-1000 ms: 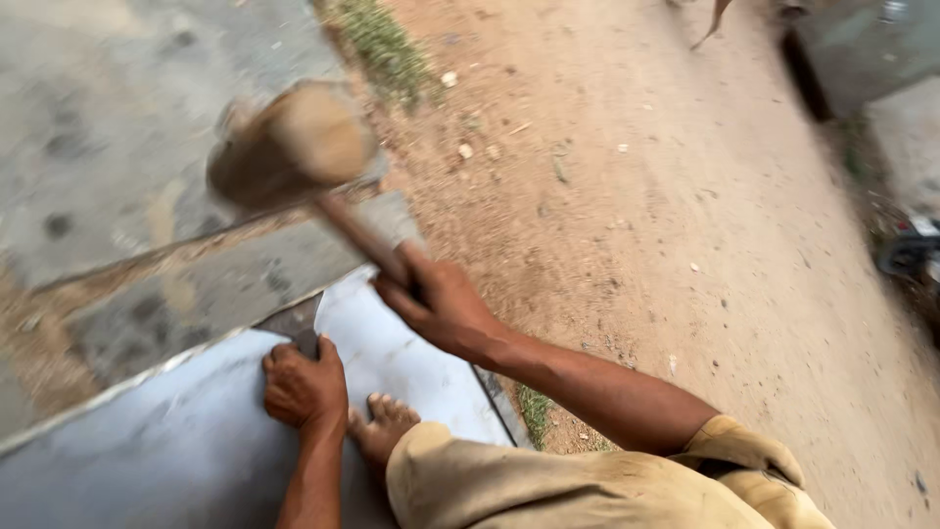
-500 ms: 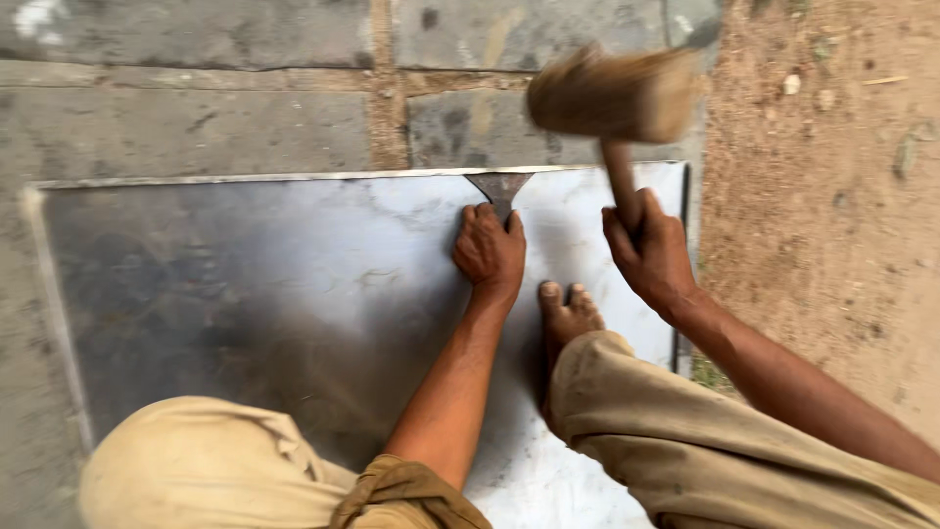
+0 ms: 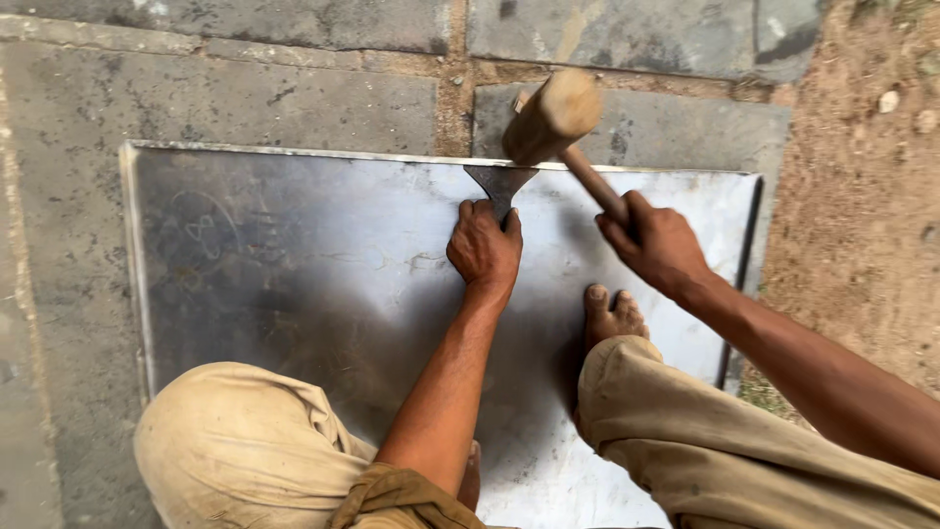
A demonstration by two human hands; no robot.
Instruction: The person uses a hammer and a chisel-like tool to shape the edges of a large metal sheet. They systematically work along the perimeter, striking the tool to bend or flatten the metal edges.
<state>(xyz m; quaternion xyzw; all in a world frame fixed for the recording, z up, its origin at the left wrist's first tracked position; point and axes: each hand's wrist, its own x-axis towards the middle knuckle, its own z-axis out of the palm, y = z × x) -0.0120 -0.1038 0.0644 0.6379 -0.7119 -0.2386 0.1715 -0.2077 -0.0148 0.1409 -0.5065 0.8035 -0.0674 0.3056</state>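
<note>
Grey stone paving slabs [image 3: 245,93] with gritty, dirt-filled joints made up the ground, and a strip of reddish bare earth [image 3: 862,196] ran along the right of the large, flat, dull-grey metal sheet [image 3: 294,284] laid on them. That sheet serves as the landmark for everything else.

Near the middle of the sheet's far edge stood a dark, flat-bladed steel chisel [image 3: 499,181], its flared end touching the sheet at the rim. The left hand [image 3: 485,250] was closed around the chisel's shank, fingers wrapped fully, knuckles resting on the sheet just behind the blade. Above that same far edge hung a pale wooden mallet with a cylindrical head [image 3: 550,116], its head just above the chisel's top. The right hand [image 3: 658,243] gripped the mallet's handle in a tight fist, low down the shaft, over the sheet's right half. A bare foot [image 3: 609,315] pressed flat on the sheet just nearer than the hands, with tan-trousered knees [image 3: 245,441] folded at the near edge.

By the look of it, the sheet was thin yet stiff, with a raised lip on its left and far sides; its edges would likely be sharp, and it would probably flex and ring under a blow, hence the foot's weight on it. The chisel appeared hard and narrow, best held mid-shank, clear of the struck end. The mallet seemed head-heavy, suiting a hold well down the handle.
</note>
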